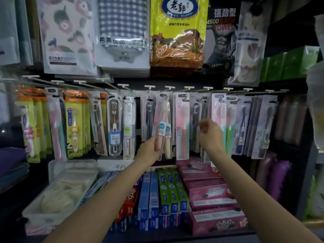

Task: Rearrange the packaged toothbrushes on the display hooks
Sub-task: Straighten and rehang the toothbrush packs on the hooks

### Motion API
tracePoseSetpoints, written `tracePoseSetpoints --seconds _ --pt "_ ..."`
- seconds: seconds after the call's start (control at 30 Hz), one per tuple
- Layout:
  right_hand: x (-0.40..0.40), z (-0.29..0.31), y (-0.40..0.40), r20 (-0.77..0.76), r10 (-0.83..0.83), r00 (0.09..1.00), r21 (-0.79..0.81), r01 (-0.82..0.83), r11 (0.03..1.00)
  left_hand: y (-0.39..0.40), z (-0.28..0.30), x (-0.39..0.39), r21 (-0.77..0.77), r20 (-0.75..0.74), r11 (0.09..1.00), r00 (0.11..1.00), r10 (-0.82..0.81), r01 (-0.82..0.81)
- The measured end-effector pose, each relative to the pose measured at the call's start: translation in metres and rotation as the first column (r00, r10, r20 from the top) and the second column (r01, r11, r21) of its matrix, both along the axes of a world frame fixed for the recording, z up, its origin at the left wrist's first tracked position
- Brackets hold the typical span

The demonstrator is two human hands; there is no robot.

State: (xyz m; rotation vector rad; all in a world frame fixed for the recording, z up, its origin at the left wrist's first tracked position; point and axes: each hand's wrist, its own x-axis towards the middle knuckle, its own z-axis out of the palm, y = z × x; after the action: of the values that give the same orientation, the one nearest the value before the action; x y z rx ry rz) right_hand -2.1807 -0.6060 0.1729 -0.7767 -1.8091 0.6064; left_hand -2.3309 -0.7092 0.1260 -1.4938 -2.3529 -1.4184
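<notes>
Two forearms reach up over the toothpaste boxes (173, 195) on the shelf below. To do this well, I'd guess the left hand (151, 149) should keep its pack level with the hook's tip, punched hole square. Its fingers grasp the lower end of a clear-cased toothbrush pack (162, 128), which tilts up beyond them. The right hand (210, 135) is loosely clenched on nothing I can see, just short of the pink-and-green pack (221, 118) hanging behind it.

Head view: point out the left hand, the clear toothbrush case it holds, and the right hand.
left hand (152, 147), head view, on the knuckles.
clear toothbrush case (162, 123), head view, on its middle, above the label.
right hand (209, 135), head view, on the back of the hand.
</notes>
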Motion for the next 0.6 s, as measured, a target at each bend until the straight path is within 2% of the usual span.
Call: tracePoseSetpoints --seconds 0.17,0.27,0.33,0.4,0.47,0.6 --pt "-0.023 0.001 -0.022 -0.032 0.123 0.992 0.085 -0.120 0.989 -0.030 -0.021 -0.027 0.027 0.087 0.997 0.994 0.070 -0.072" --pt "-0.045 -0.003 -0.038 0.043 0.201 0.979 0.078 -0.204 0.976 -0.049 -0.022 -0.043 0.070 0.117 0.988 0.985 0.128 -0.137" --pt "-0.060 -0.008 -0.047 0.059 0.181 0.982 0.098 -0.186 0.978 -0.061 -0.023 -0.051 0.096 0.096 0.980 0.982 0.164 -0.173" --pt "-0.072 -0.014 -0.057 0.021 0.134 0.991 0.218 -0.135 0.967 -0.073 -0.024 -0.059 0.113 0.048 0.973 0.979 0.198 -0.203" --pt "-0.086 -0.019 -0.068 0.024 0.152 0.988 0.319 -0.152 0.935 -0.083 -0.025 -0.067 0.138 0.021 0.963 0.973 0.230 -0.231" --pt "-0.122 -0.025 -0.084 0.145 0.215 0.966 0.262 -0.247 0.933 -0.101 -0.027 -0.085 0.200 0.033 0.939 0.959 0.280 -0.281"
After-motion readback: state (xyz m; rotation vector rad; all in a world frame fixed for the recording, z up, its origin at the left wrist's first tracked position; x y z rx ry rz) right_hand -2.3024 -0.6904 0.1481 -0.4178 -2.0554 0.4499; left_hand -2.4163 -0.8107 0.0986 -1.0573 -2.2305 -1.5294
